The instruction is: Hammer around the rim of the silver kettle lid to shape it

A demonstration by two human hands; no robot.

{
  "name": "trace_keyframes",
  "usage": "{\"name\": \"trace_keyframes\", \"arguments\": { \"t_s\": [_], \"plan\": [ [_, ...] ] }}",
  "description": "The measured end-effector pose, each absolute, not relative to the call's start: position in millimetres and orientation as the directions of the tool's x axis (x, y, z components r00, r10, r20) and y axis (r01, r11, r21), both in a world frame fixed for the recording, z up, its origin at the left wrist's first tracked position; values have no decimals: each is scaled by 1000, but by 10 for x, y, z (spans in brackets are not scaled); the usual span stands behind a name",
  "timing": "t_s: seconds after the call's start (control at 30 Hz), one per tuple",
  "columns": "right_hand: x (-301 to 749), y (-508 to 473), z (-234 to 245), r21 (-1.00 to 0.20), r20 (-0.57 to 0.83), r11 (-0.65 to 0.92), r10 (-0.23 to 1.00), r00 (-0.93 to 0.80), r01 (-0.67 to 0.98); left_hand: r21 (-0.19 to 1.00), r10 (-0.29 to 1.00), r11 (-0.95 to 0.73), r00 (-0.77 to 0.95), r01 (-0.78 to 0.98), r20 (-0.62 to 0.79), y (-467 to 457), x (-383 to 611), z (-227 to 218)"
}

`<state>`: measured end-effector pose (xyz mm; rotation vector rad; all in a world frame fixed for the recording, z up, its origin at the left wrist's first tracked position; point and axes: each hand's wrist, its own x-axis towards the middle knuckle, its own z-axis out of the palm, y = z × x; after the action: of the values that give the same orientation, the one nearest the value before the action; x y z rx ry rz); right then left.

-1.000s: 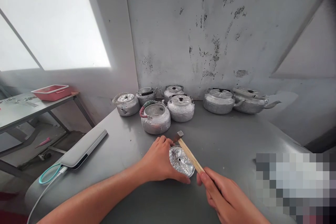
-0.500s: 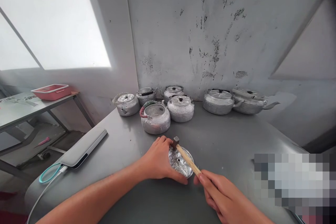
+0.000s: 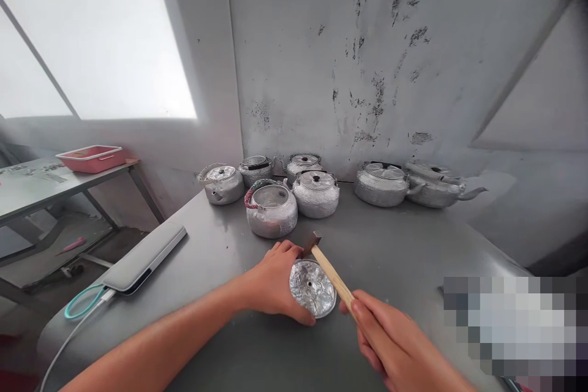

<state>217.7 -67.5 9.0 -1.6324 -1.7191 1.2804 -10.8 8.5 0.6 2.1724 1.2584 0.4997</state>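
My left hand (image 3: 271, 282) is closed around the edge of a round hammered metal lid (image 3: 312, 288) with a small hole in its middle, held against the grey metal table (image 3: 404, 257). My right hand (image 3: 390, 343) grips the wooden handle of a small hammer (image 3: 328, 266); its dark head hangs just above the lid's far rim. Behind the lid stands a lidless silver kettle (image 3: 272, 211) with a red and green wrapped handle.
Several more silver kettles (image 3: 316, 193) line the stained wall at the back. A grey flat device (image 3: 144, 257) with a teal cable lies at the table's left edge. A side table with a pink tray (image 3: 92, 159) stands further left. A blurred patch covers the lower right.
The hammer head dropped onto the lid half a second ago and has now lifted back above its far rim. The view tilted slightly. My left hand stayed on the lid.
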Motion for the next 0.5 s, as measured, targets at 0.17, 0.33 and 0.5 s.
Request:
{"name": "trace_keyframes", "arguments": {
  "t_s": [0.17,0.33,0.5],
  "plan": [
    [2195,-687,-119,-697,-87,118,965,-247,707,650,873,-396,485,649,47,77,-109,-20],
    [2214,-693,-149,-657,-106,123,962,-253,743,642,892,-373,448,670,51,67,-90,-39],
    [2211,-707,-146,-660,-21,163,972,-235,733,611,911,-369,402,700,91,62,-53,-42]
  ]
}}
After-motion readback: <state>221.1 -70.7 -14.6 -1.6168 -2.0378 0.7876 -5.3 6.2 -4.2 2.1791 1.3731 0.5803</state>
